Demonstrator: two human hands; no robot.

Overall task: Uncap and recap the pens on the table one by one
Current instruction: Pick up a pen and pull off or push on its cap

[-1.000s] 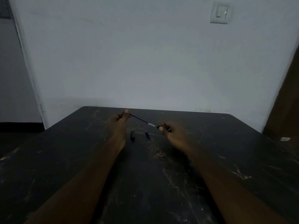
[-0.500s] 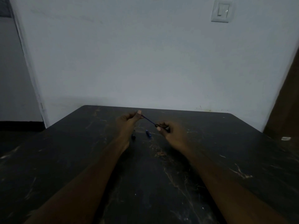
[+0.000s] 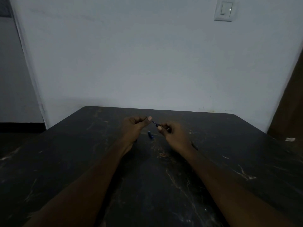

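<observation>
Both hands are raised a little above the far middle of the dark table (image 3: pixel 164 185). My left hand (image 3: pixel 133 126) pinches one end of a thin dark blue pen (image 3: pixel 154 122) between thumb and fingers. My right hand (image 3: pixel 172 132) pinches its other end, where a dark cap seems to sit; the light is too dim to tell cap from barrel. Only a short stretch of the pen shows between the two thumbs. A small blue pen part (image 3: pixel 151 134) lies on the table just below the gap between the hands.
A pale wall stands right behind the table's far edge, with a light switch (image 3: pixel 225 10) high on the right. A brown door or panel (image 3: pixel 291 112) borders the right side. A small white scrap (image 3: pixel 290 139) lies by the table's right edge.
The hands have come together along the pen, so the visible stretch between them has shrunk from long to short. The second dark piece on the table is now hidden behind my left wrist.
</observation>
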